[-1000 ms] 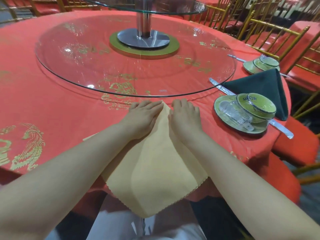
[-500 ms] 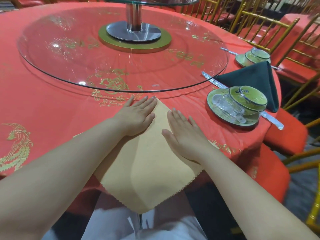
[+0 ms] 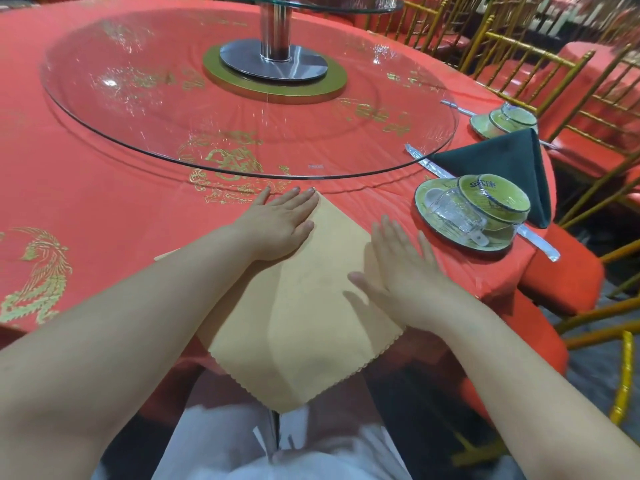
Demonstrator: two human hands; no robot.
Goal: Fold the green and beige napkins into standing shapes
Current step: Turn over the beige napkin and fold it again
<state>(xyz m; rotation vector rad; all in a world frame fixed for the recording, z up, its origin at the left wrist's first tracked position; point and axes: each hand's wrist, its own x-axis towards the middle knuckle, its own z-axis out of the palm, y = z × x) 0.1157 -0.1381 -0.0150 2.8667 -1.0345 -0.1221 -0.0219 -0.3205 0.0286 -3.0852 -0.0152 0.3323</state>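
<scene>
Bench (image 3: 104,209): round, under a red cloth with gold figures. It carries everything noted below.

Glass turntable (image 3: 173,109): sits at the bench centre on a steel post. All positions here are taken from it.

Beige napkin (image 3: 304,323): lies flat as a diamond on your side of the turntable. Its far corner is just short of the glass rim, and its near corner hangs over the bench edge toward your lap. One soft crease runs down its middle. No standing shape is formed, so I judge this fold barely begun.

Green napkin (image 3: 512,168): lies to the right of the turntable, just outside the rim and behind a saucer with bowl and glass (image 3: 467,216). It is folded to a triangle. Whether it stands or lies flat, I cannot tell, so treat it as unconfirmed.

Your left hand (image 3: 280,223): flat with fingers straight, pressing the napkin corner nearest the turntable. It grips nothing.

Your right hand (image 3: 405,271): flat with fingers spread, on the napkin's right edge, farther from the rim. It is slightly blurred and holds nothing.

Outstanding: all shaping folds on the beige napkin, and verification of the green one.
</scene>
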